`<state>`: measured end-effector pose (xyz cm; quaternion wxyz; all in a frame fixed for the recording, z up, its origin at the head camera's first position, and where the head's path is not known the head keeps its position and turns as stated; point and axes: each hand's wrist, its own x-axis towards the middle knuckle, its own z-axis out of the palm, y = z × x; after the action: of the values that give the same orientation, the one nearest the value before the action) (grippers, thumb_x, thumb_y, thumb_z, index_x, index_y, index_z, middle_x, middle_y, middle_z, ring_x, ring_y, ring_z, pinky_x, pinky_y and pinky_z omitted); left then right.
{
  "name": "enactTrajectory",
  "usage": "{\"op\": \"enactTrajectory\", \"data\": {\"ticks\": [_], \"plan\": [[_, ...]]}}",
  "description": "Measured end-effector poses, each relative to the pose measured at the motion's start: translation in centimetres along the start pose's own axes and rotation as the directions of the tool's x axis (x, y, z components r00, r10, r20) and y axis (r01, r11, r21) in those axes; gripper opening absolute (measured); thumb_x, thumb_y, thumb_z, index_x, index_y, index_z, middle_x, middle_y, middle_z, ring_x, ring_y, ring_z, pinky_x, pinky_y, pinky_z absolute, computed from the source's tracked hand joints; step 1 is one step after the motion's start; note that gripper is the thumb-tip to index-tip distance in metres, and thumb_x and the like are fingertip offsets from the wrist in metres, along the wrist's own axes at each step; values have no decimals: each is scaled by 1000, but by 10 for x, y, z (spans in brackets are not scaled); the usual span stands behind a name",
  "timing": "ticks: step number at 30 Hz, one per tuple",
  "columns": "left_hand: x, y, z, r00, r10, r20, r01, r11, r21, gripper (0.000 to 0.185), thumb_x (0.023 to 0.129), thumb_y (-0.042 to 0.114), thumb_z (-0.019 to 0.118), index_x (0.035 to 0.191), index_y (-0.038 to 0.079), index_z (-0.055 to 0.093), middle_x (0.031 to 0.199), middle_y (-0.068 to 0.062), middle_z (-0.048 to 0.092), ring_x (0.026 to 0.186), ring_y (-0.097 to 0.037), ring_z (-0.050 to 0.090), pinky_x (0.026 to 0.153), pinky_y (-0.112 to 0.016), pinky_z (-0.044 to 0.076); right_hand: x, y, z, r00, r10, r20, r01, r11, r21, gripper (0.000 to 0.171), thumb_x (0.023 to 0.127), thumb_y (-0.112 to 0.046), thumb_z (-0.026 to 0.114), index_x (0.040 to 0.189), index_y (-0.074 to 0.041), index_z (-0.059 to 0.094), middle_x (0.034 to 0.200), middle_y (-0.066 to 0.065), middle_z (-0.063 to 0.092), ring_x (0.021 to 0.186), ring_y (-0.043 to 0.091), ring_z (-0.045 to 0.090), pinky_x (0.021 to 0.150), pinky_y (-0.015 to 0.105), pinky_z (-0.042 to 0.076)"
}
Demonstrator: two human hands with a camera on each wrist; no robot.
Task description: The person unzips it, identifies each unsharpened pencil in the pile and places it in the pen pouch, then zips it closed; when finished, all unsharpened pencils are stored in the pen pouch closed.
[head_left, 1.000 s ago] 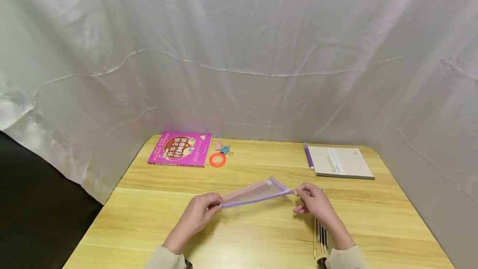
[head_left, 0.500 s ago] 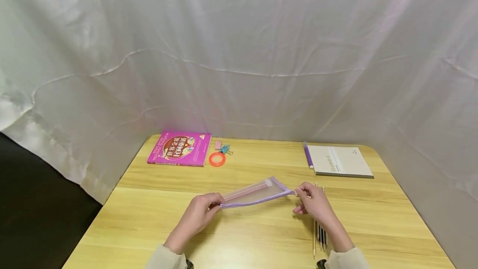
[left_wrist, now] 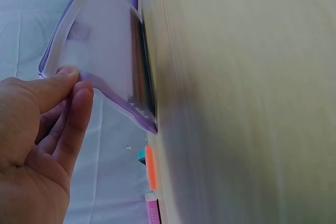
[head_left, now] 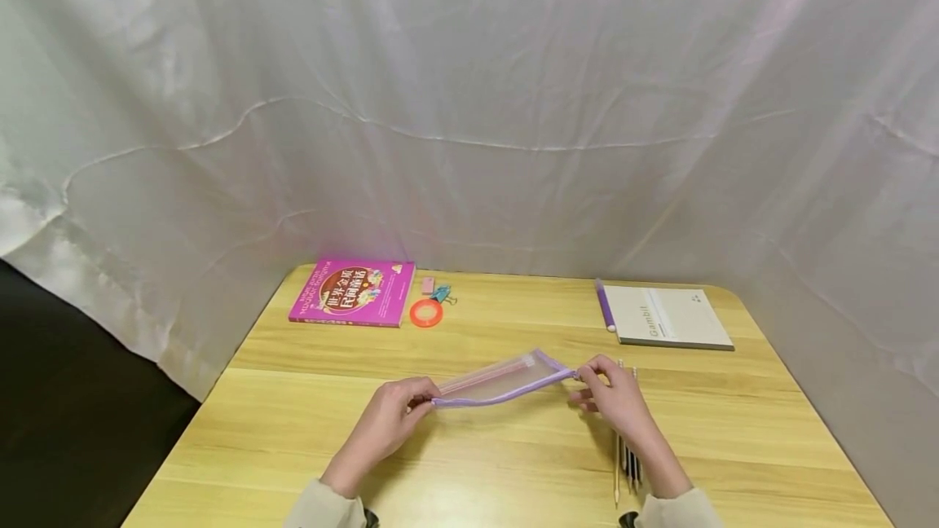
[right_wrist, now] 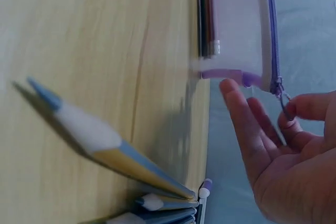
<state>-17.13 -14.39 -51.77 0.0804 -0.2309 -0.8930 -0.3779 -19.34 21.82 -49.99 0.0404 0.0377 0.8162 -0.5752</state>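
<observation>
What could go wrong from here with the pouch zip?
The right hand pinches only the small zipper pull; it could slip off. The left hand grips just a corner of the pouch, so the mesh may bunch. Loose pencils under the right wrist could get knocked.

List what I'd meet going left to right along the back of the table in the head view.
pink book → orange tape ring → purple pen → grey notebook.
</observation>
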Motion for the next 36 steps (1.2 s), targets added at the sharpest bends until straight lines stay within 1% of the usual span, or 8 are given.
{"op": "enactTrajectory", "data": {"ticks": [7,11,14,17,20,24,31,36], "plan": [[2,2,-1,997,-59,-44,58,998,-30,16,94,4,74,96,19,72,92,3,74,83,-5,67,73,-22,59,0,-2,0,996,-85,-3,85,996,22,23,100,-8,69,91,2,51,114,24,68,94,32,78,82,35,64],[4,0,1,993,-104,-60,99,992,-74,15,96,8,73,100,22,71,99,4,74,89,-9,70,76,-23,60,-2,-4,-1,994,-107,-33,106,994,-22,26,96,-9,74,85,1,52,118,24,72,91,25,77,72,28,63],[5,0,1,989,-129,-70,120,986,-117,16,96,9,73,103,24,72,104,7,74,93,-13,71,79,-24,60,-4,-3,-2,991,-123,-57,118,990,-82,29,94,-12,77,82,-2,53,119,20,74,87,17,74,60,22,54],[6,1,2,985,-164,-57,151,970,-189,16,95,11,76,106,22,72,106,5,73,97,-15,71,83,-24,61,-7,-4,-2,989,-127,-74,120,988,-97,29,92,-12,80,81,-2,54,114,18,76,85,13,73,57,20,50],[7,2,2,977,-209,-40,190,943,-274,19,93,13,79,109,19,71,106,3,73,100,-16,71,87,-23,61,-10,-4,-2,988,-131,-82,124,989,-83,28,90,-10,81,81,-1,55,109,17,77,82,13,72,57,20,50],[9,2,2,968,-246,-51,218,924,-314,18,95,20,77,111,16,72,106,5,73,101,-15,70,88,-22,60,-13,-6,-2,987,-131,-87,126,990,-67,28,88,-9,82,81,-1,57,99,14,76,77,10,69,55,19,49],[12,0,1,966,-249,-77,216,930,-296,9,100,22,71,108,20,73,104,8,73,102,-13,69,86,-21,60,-16,-8,-2,989,-126,-81,120,990,-72,27,87,-11,84,82,-2,59,92,10,73,71,8,65,54,20,46],[11,-3,1,968,-245,-63,214,926,-312,15,99,19,72,111,11,74,109,0,75,103,-17,70,87,-22,60,-19,-5,-1,992,-109,-65,104,992,-76,24,85,-8,85,86,0,62,90,9,72,71,7,65,59,19,53]]}}
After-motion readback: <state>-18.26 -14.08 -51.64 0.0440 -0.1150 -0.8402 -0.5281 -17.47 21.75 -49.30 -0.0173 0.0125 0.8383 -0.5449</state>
